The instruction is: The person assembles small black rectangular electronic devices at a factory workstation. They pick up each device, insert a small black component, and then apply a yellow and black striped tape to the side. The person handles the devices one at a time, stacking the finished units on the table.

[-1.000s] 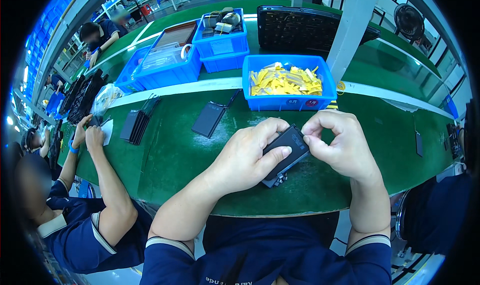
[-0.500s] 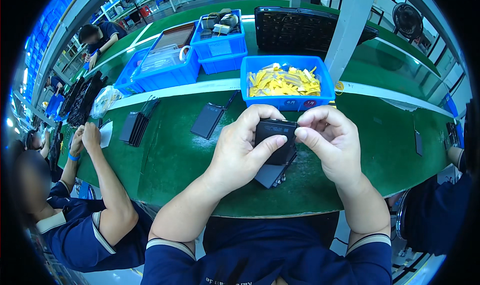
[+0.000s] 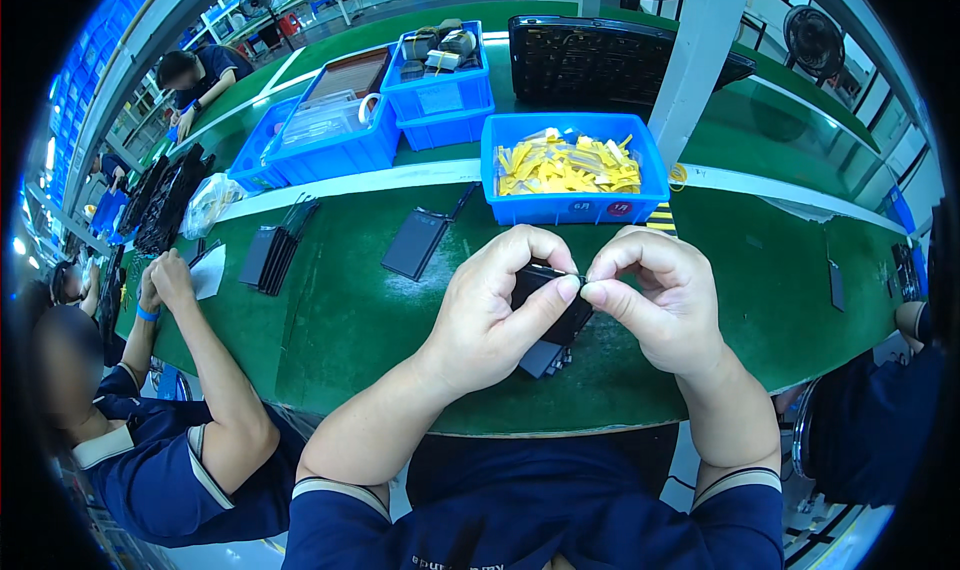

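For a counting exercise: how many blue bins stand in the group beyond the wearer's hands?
5: the yellow-strip bin, the upper bin and lower bin stacked to its left, the large bin left of those, and the leftmost bin. Others may be hidden.

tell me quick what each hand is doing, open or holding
Left hand: closed, holding a flat black pack.
Right hand: pinched closed at the pack's top right corner; cannot tell what, if anything, it holds.
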`<control>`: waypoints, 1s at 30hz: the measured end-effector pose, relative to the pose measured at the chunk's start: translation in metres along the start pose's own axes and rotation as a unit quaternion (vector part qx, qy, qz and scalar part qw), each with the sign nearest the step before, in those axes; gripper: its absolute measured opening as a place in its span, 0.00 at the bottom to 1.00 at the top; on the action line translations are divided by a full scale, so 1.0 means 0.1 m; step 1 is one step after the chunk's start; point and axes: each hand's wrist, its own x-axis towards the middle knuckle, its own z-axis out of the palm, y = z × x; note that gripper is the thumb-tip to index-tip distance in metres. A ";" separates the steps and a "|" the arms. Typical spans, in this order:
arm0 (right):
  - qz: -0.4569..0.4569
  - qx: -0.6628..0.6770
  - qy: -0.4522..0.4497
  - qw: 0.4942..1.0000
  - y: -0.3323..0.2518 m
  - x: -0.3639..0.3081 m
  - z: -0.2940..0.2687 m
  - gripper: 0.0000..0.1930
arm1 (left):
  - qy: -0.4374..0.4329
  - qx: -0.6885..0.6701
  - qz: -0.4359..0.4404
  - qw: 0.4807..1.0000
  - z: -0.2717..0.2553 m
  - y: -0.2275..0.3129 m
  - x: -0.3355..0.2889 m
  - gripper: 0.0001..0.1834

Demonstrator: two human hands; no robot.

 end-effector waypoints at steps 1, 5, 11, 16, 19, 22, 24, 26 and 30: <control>-0.006 -0.005 -0.009 1.000 -0.01 0.01 -0.01 0.05 | -0.006 0.004 -0.008 1.000 -0.01 0.01 0.00 0.07; -0.023 0.002 -0.034 0.999 -0.01 0.02 -0.04 0.06 | -0.029 -0.020 -0.008 0.999 -0.01 0.00 0.00 0.06; 0.041 0.226 -0.064 0.971 0.07 0.02 0.01 0.05 | -0.083 -0.098 -0.002 0.992 -0.02 0.00 0.00 0.07; 0.122 0.349 -0.039 0.929 0.12 0.02 0.03 0.07 | -0.053 -0.212 -0.095 0.971 0.01 -0.01 0.00 0.11; 0.119 0.346 -0.015 0.931 0.12 0.01 0.06 0.07 | -0.066 -0.246 -0.103 0.961 0.00 0.03 0.01 0.14; 0.127 0.322 -0.010 0.938 0.10 -0.02 0.09 0.07 | -0.029 -0.218 -0.061 0.974 0.01 0.03 0.01 0.17; 0.162 0.305 -0.014 0.938 0.11 -0.02 0.10 0.07 | -0.003 -0.235 -0.081 0.969 -0.05 -0.01 0.01 0.17; 0.198 0.289 -0.043 0.936 0.11 -0.01 0.10 0.07 | 0.027 -0.252 -0.038 0.967 -0.10 -0.11 0.04 0.18; 0.239 0.253 -0.080 0.934 0.10 -0.01 0.08 0.06 | 0.058 -0.301 -0.039 0.951 -0.10 -0.05 0.07 0.18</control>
